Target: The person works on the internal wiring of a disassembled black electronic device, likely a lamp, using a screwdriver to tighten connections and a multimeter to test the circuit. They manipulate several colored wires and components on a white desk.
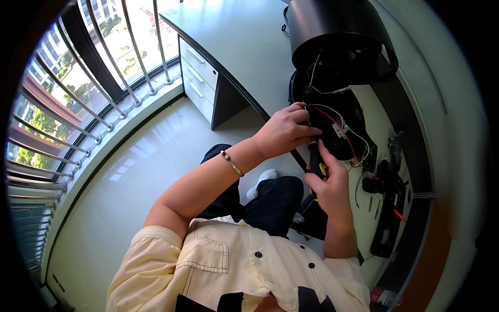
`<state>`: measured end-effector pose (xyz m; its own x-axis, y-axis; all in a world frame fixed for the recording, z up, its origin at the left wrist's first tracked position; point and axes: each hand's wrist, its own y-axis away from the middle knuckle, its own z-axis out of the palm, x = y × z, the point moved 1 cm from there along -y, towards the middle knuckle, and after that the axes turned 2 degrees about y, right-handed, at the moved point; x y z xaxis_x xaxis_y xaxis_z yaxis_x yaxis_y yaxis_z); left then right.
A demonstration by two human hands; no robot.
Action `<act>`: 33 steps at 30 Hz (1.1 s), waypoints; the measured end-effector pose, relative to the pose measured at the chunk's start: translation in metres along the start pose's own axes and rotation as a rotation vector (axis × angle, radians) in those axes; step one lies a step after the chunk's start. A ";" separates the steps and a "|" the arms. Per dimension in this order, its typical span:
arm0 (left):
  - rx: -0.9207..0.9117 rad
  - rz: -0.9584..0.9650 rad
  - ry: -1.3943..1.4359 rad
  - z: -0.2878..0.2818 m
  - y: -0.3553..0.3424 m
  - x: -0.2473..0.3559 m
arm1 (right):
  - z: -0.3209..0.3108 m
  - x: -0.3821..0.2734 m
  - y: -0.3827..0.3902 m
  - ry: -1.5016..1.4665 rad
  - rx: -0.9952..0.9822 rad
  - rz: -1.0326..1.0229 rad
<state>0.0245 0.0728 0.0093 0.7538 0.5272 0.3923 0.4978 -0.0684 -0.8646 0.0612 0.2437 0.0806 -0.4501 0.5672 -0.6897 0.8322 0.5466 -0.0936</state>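
Note:
My right hand (333, 186) is closed round the black-and-yellow handle of a screwdriver (315, 158), which points away from me. The fingers of my left hand (285, 131) are drawn together by the screwdriver's front end, at the near left side of an open black appliance base (332, 145). What they grip, if anything, is hidden. Red and white wires and a white connector block (340, 130) lie in the base. Behind it, the appliance's large rounded black shell (343, 31) is tipped up, with a yellow-green wire (313, 73) hanging from it.
Right of the base, a black tool tray (383, 234), a black-and-red tool (375, 184) and small metal bits (370, 204) lie on the desk. White drawers (197, 78) stand under the desk's left part. Metal window bars (93, 75) line the left side.

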 end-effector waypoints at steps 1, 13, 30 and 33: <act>-0.007 0.003 0.001 -0.004 0.002 0.003 | 0.002 -0.002 -0.001 0.240 -0.005 -0.141; -0.045 -0.046 -0.031 -0.011 0.002 0.009 | 0.006 -0.006 0.012 -1.089 -0.008 0.432; -0.040 0.003 -0.037 -0.007 0.004 0.008 | 0.009 -0.038 0.013 0.871 -0.002 -0.180; -0.060 0.015 -0.090 -0.009 0.004 0.007 | 0.010 -0.037 0.010 0.742 0.032 -0.178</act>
<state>0.0354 0.0684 0.0119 0.7212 0.5992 0.3475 0.5137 -0.1261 -0.8487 0.0890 0.2221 0.0979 -0.6688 0.7434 -0.0002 0.7304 0.6570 -0.1865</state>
